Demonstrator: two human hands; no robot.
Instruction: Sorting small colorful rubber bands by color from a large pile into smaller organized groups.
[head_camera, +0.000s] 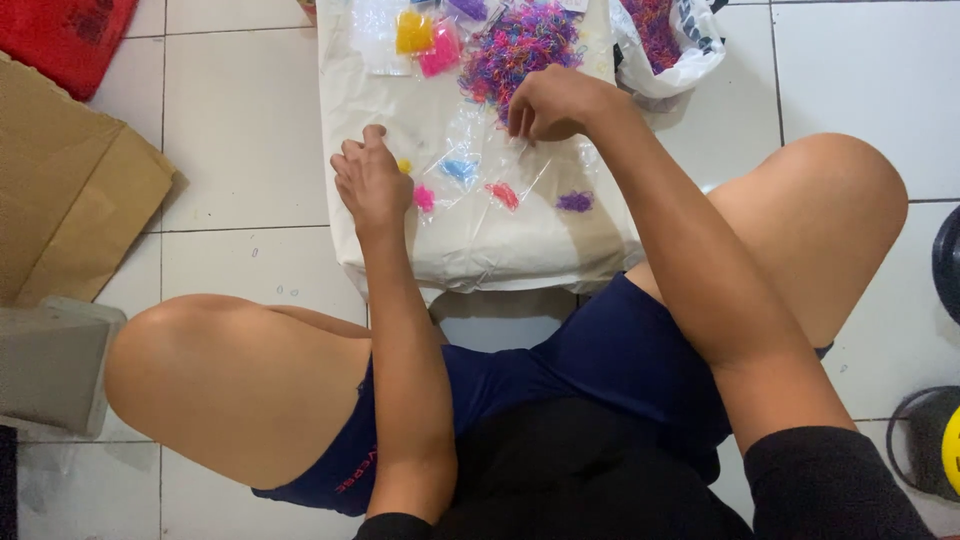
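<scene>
Left hand (372, 183) loosely curled on white cloth (350, 90) beside small yellow pile (404, 166), right hand (547, 102) fingers bunched at edge of mixed rubber-band heap (518, 45), possibly pinching bands, grip unclear.

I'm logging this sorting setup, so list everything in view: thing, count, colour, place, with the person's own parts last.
mixed band heap: one, mostly purple with pink and orange, top middle of the white sheet.
small sorted piles: four, pink, blue, red, purple, in a row on the sheet.
filled clear bags: two plain to see, yellow and pink, top of the sheet.
white sheet: one, on the tiled floor.
white plastic bag: one, holding more bands, top right.
cardboard: one, brown, left.
red item: one, top left corner.
left hand: on the sheet beside a yellow bit.
right hand: fingers curled, at the heap's lower edge.
</scene>
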